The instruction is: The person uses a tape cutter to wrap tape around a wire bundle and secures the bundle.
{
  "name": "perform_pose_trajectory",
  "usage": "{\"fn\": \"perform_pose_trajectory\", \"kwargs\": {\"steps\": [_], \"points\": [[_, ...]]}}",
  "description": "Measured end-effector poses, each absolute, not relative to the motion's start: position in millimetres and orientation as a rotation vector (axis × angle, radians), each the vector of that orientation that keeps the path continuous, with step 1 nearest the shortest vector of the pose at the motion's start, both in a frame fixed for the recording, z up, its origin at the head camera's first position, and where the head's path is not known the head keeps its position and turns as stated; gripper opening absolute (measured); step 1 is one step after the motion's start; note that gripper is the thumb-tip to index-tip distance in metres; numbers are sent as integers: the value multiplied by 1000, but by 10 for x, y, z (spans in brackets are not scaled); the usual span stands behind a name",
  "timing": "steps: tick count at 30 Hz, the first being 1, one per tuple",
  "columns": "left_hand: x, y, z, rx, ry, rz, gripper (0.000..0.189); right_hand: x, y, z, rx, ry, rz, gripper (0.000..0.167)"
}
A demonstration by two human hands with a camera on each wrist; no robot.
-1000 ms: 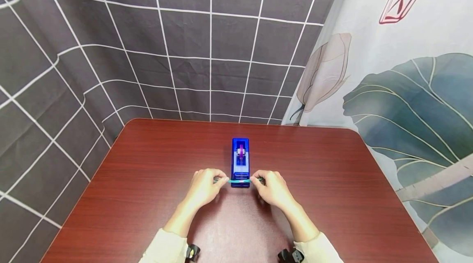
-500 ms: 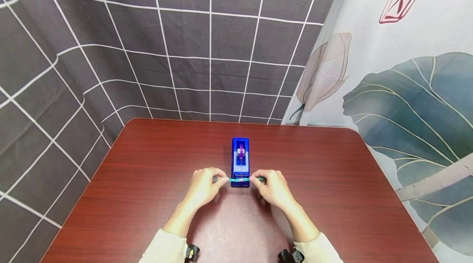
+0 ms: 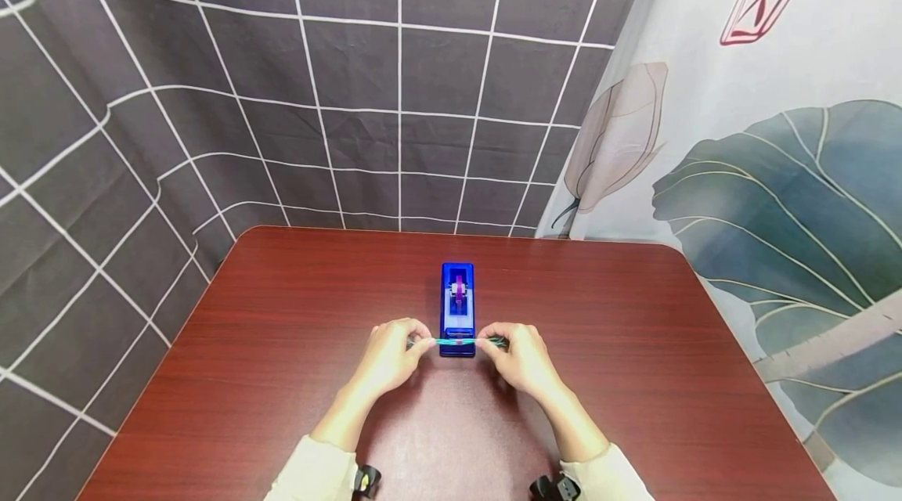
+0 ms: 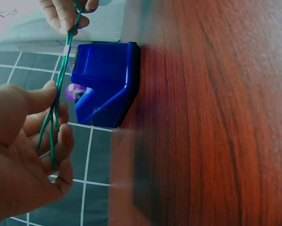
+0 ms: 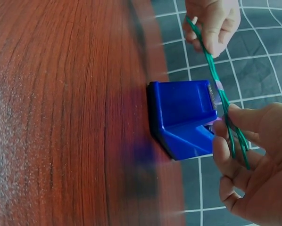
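Both hands hold a short bundle of thin green wires level between them, close over the near end of a blue tape dispenser. Thumb and fingers of the left hand pinch one end. At the other end the right hand pinches in the same way. A pale purple band of tape wraps the bundle near its middle, beside the dispenser's toothed cutter. Loose wire ends spread past the fingers towards each palm. A purple tape roll sits in the dispenser.
The dispenser stands on a reddish-brown wooden table. A dark grey curtain with white grid lines hangs behind and to the left. On the right is a white curtain with a leaf print.
The wire bundle has shifted very slightly away from the body in the head view, and its band looks darker. Both hands keep their pinch, and the dispenser stays in place.
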State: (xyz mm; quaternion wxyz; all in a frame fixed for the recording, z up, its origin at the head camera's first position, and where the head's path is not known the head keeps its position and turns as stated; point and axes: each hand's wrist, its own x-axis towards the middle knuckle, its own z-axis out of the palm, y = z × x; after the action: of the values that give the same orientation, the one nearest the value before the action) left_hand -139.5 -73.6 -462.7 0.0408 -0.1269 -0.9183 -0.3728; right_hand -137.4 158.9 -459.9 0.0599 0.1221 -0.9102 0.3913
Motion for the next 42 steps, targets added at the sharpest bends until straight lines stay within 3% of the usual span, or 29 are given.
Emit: {"fn": "perform_pose_trajectory", "kwargs": {"steps": [16, 42], "points": [[-1410, -742, -4618, -292, -2870, -1452, 18, -1404, 1594, -4637, 449, -2717, 1317, 10], [-1409, -707, -4647, -458, -2832, -1209, 7, -1419, 1444, -4606, 540, -2858, 833, 14]]}}
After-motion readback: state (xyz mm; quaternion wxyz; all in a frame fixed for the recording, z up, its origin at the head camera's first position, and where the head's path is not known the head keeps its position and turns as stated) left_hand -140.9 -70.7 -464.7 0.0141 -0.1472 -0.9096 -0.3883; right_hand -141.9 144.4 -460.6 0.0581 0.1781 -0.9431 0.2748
